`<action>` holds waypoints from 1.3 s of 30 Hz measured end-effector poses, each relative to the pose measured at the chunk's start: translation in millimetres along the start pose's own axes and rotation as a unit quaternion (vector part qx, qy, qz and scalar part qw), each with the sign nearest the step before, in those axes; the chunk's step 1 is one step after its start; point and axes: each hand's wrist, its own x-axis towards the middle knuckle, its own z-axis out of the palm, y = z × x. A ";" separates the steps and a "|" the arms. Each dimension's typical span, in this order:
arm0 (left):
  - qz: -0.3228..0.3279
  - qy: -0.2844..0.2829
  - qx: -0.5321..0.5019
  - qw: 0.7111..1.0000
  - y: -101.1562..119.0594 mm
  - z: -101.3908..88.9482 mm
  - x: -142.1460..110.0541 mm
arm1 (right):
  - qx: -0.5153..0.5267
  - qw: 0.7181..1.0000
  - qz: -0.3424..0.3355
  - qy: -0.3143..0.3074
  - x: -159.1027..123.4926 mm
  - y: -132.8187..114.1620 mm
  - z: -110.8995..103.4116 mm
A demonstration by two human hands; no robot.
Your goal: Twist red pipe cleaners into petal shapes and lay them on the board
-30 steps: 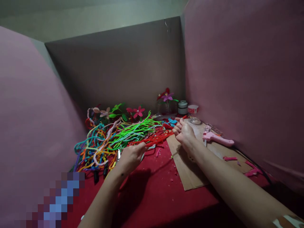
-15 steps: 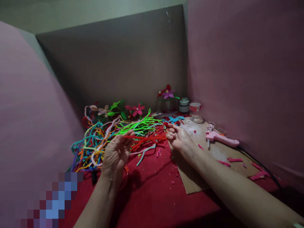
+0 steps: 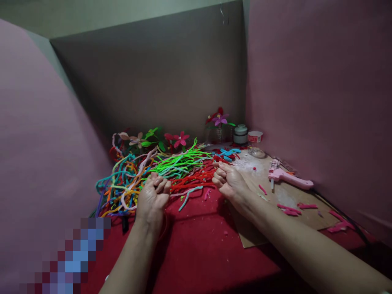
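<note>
Red cloth (image 3: 199,249) bears cardboard (image 3: 252,234); left hand (image 3: 154,196) partly hides what seem pipe cleaners (image 3: 180,163).

My surface (image 3: 202,253), deep red; bright green pipe cleaners (image 3: 183,161); red pipe cleaners (image 3: 192,179); glue gun (image 3: 289,178), pale pink; cardboard (image 3: 312,220), tan.

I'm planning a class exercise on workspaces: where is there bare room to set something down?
Mainly the red cloth between the left arm and right arm, bordered by the cardboard on the right, though scraps dot it. It is crowded behind the left hand, where fuzzy stems pile up, and around the pink glue gun.
</note>
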 end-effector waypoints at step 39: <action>-0.098 -0.209 0.206 0.951 -37.9 16.9 -47.2 | -0.305 0.925 0.003 -0.228 -32.7 33.6 -3.7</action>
